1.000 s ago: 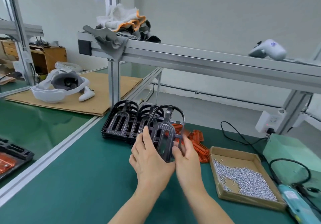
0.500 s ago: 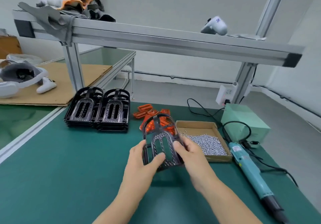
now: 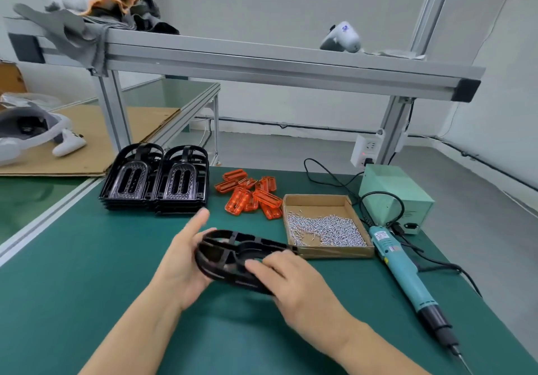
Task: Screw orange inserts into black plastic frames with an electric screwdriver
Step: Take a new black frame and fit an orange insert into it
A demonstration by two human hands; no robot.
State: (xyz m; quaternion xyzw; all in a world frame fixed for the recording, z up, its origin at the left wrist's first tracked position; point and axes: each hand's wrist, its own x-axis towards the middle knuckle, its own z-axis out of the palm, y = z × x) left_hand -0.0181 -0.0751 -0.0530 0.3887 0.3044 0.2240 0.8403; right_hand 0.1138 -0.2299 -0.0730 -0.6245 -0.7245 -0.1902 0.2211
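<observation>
One black plastic frame (image 3: 233,254) lies nearly flat between my hands, just above the green mat. My left hand (image 3: 183,261) cradles its left end, index finger stretched up. My right hand (image 3: 294,281) grips its near right edge with curled fingers. Two stacks of black frames (image 3: 154,182) stand at the back left. A pile of orange inserts (image 3: 250,194) lies behind the held frame. A cardboard tray (image 3: 334,254) with several small silver screws sits to the right. The teal electric screwdriver (image 3: 407,275) lies on the mat at the right, untouched.
A pale green power box (image 3: 396,197) with cables stands behind the screwdriver. An aluminium shelf beam (image 3: 262,60) spans overhead, carrying cloths and a white controller (image 3: 343,37). A white headset (image 3: 29,136) lies on cardboard on the left bench.
The frame has been turned from upright, facing me, to nearly flat and lowered toward the mat. The view has swung right, away from the stacks.
</observation>
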